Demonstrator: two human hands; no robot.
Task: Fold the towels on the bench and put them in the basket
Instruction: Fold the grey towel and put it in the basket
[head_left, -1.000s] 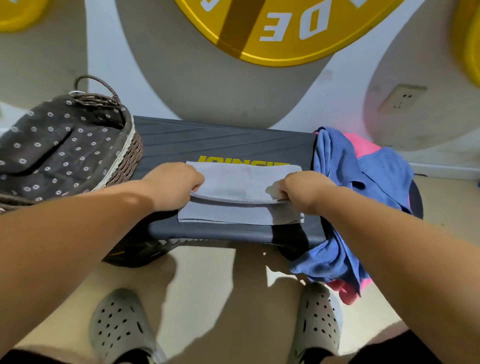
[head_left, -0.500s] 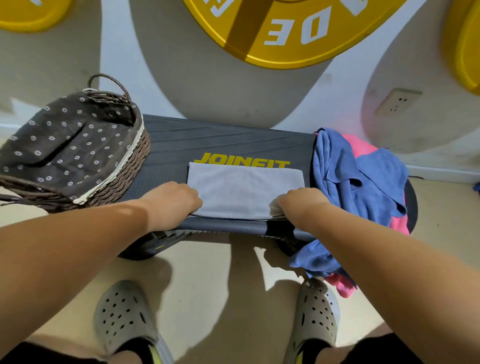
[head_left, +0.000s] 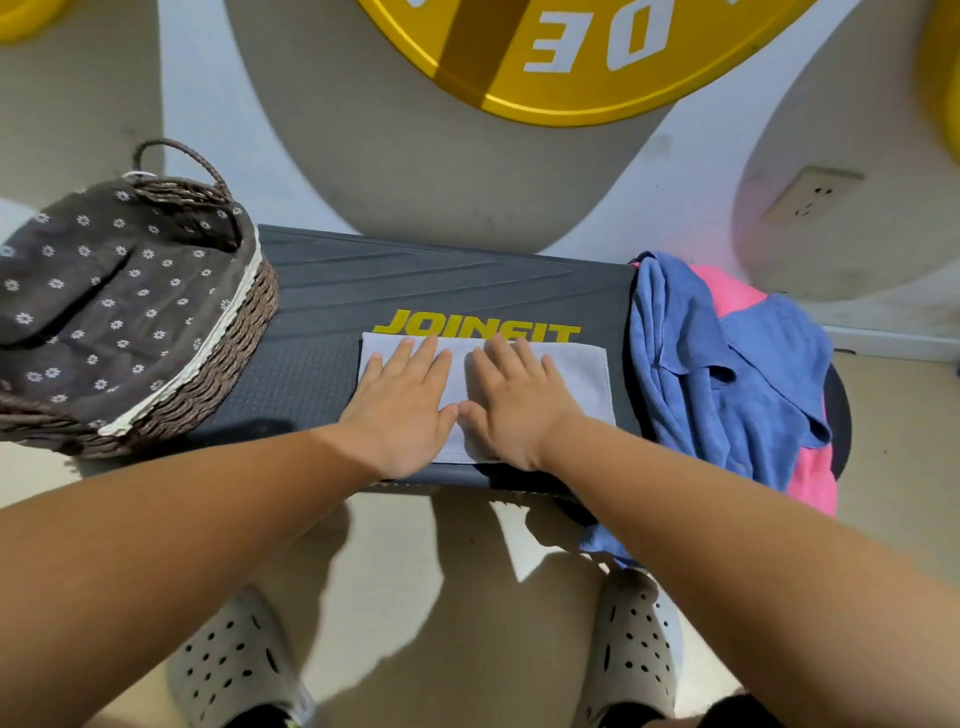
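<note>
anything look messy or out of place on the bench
The blue towel and pink towel sit crumpled at the right end of the bench, hanging over its front edge. The grey towel under the flat left hand and right hand lies neat.

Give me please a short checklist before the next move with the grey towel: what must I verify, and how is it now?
1. Grey towel lies flat on the bench: ok.
2. Left hand and right hand press it, fingers straight: ok.
3. Towel edges aligned under the hands: cannot tell.
4. Basket stands left of the towel, mouth open: ok.
5. Blue towel and pink towel folded: not ok, piled at the right end.
</note>
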